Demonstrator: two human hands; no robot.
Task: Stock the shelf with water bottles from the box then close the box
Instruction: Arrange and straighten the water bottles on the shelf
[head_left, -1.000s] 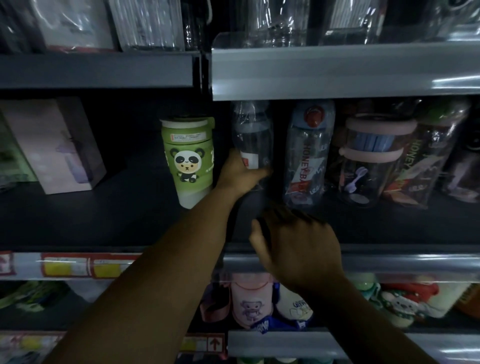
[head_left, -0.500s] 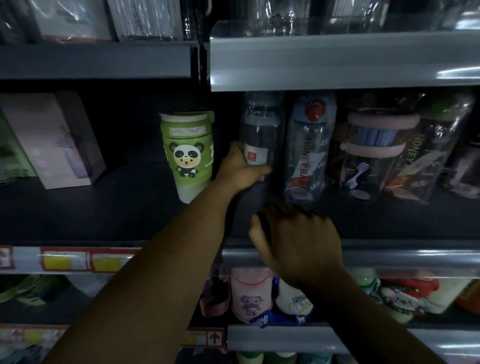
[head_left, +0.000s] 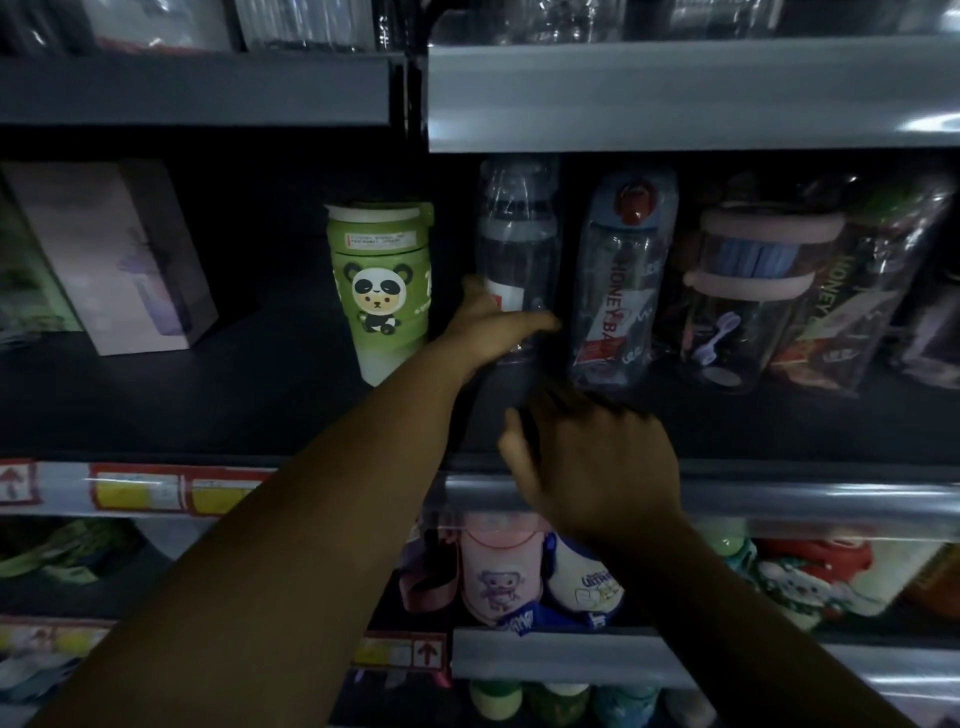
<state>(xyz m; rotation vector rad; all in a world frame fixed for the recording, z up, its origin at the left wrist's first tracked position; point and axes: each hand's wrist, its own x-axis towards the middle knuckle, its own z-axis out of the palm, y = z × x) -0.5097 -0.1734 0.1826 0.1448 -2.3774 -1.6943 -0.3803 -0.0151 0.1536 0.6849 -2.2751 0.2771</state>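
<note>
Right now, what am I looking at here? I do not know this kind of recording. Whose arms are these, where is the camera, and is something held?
There is no machine. A person wears a camera on the head, looking forward and down at a dim store shelf. The left hand grips the lower part of a clear plastic-wrapped bottle standing on the shelf. The right hand hovers near the shelf's front edge; whether it holds anything cannot be told. Left of the held bottle stands a green panda cup; right of it, a blue bottle and other wrapped bottles. The box is not visible.
</note>
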